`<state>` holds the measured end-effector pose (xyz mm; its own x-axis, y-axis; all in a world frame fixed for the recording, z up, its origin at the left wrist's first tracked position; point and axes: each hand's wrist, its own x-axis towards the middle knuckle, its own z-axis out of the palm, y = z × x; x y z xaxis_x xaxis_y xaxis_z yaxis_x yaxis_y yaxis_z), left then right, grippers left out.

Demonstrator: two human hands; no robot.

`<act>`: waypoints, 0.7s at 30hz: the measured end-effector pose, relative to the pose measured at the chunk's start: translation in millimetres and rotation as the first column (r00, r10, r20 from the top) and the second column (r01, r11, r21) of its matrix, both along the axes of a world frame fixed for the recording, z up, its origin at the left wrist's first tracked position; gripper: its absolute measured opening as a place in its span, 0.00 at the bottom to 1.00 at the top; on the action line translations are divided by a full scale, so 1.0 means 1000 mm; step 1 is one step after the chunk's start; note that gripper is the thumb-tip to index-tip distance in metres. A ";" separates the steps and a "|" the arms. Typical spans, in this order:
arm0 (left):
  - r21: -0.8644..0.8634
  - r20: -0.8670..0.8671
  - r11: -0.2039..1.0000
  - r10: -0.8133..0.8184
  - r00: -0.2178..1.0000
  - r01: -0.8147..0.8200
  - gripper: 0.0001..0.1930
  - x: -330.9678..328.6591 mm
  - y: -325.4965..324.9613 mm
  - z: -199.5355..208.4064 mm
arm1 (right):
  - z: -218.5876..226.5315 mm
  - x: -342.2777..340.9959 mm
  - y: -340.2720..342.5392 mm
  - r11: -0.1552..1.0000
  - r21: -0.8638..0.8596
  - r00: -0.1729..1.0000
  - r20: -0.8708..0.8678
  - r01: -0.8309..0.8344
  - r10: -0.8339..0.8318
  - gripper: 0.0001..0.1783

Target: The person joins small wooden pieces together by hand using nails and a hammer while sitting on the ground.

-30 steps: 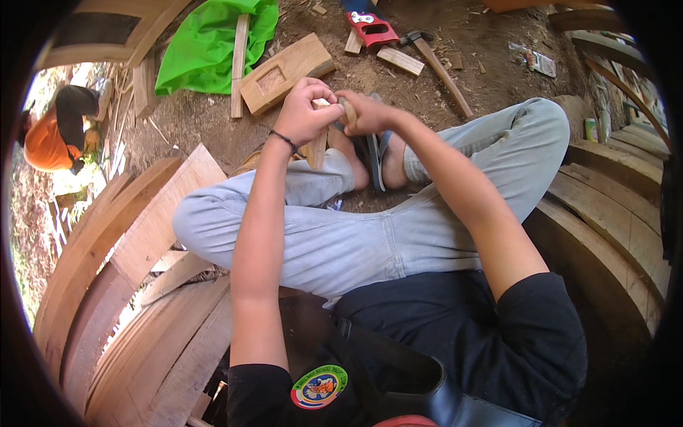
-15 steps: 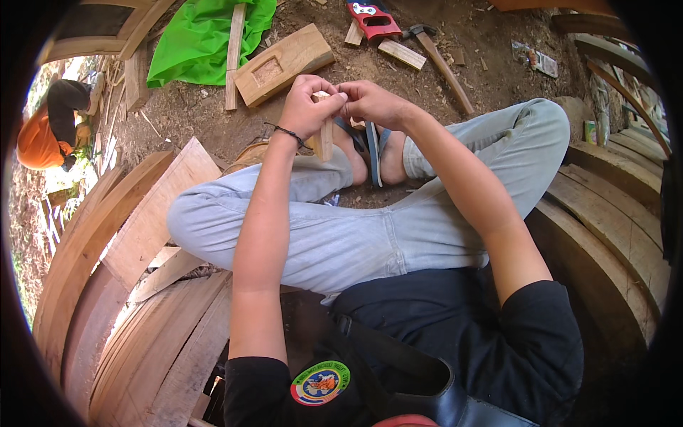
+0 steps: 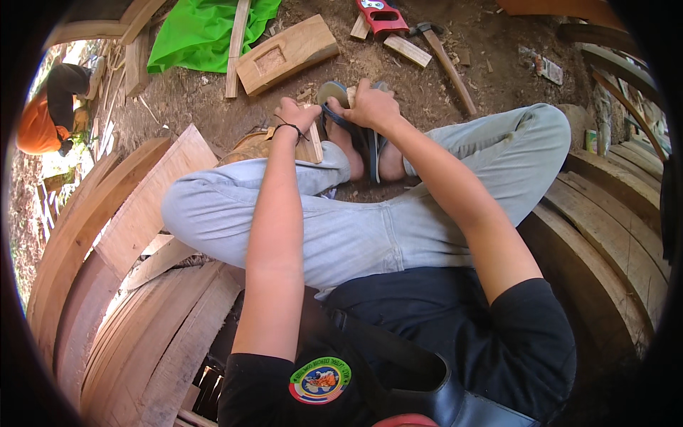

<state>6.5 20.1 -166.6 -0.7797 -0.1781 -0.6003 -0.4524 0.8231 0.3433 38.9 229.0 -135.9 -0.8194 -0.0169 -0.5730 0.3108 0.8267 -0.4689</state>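
My left hand (image 3: 292, 116) is closed on a short wooden strip (image 3: 313, 146), which points down toward my left shin. To its right, my right hand (image 3: 375, 107) has its fingers bent around a small pale wooden piece (image 3: 351, 96), mostly covered by the hand and held over my sandals (image 3: 373, 153). A gap separates the two hands. Just beyond them on the dirt lies a thick wooden block (image 3: 302, 51) with a rectangular recess cut in its face.
A claw hammer (image 3: 449, 75), a red-handled saw (image 3: 384, 20) and a wood offcut (image 3: 408, 51) lie ahead. Green cloth (image 3: 192, 39) sits under a wooden stick (image 3: 237, 50). Boards (image 3: 153, 206) flank my left, curved-looking planks (image 3: 605, 213) my right. Another person (image 3: 46, 117) is far left.
My hands, together at the strip before, have moved apart. The right one has shifted right with the small wooden piece; the left one has moved slightly left and nearer with the strip.
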 end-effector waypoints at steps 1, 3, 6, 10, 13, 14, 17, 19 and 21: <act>0.027 0.009 1.000 0.013 1.000 -0.013 0.47 0.002 0.001 0.001 | -0.005 0.001 -0.001 0.998 0.020 0.999 0.005 -0.052 0.052 0.39; 0.079 0.027 0.996 0.036 0.999 -0.038 0.50 0.006 0.005 0.001 | -0.015 0.004 0.006 0.995 -0.009 0.995 -0.024 -0.098 0.098 0.35; -0.015 0.014 0.998 -0.066 0.998 0.066 0.55 0.019 0.020 0.007 | -0.017 0.015 0.007 0.997 -0.016 0.995 -0.066 -0.077 0.076 0.29; 0.128 0.237 0.991 -0.069 0.969 0.039 0.61 0.015 0.021 0.012 | -0.017 0.015 0.010 0.989 -0.073 0.988 -0.101 -0.125 0.118 0.25; 0.160 0.288 0.986 -0.084 0.954 0.038 0.66 0.018 0.018 0.023 | -0.029 0.011 0.017 0.976 -0.070 0.967 -0.164 -0.206 0.193 0.27; 0.131 0.281 0.991 -0.069 0.957 0.033 0.66 0.021 0.015 0.020 | -0.035 0.008 0.020 0.974 -0.097 0.965 -0.184 -0.205 0.185 0.27; 0.134 0.400 0.987 -0.135 0.907 0.088 0.62 0.022 0.016 0.027 | -0.045 0.002 0.029 0.964 -0.159 0.964 -0.194 -0.215 0.183 0.30; 0.237 0.491 0.952 -0.290 0.822 0.195 0.60 0.015 0.009 0.025 | -0.043 -0.002 0.033 0.954 -0.183 0.966 -0.150 -0.237 0.212 0.34; 0.247 0.292 0.909 -0.399 0.869 0.335 0.54 0.013 0.011 0.026 | -0.038 -0.002 0.028 0.972 -0.150 0.977 -0.140 -0.179 0.159 0.36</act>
<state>19.4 30.8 -140.6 -0.5190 0.2195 -0.8261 -0.2423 0.8890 0.3884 36.8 256.6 -173.9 -0.8623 -0.2446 -0.4433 0.1028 0.7728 -0.6263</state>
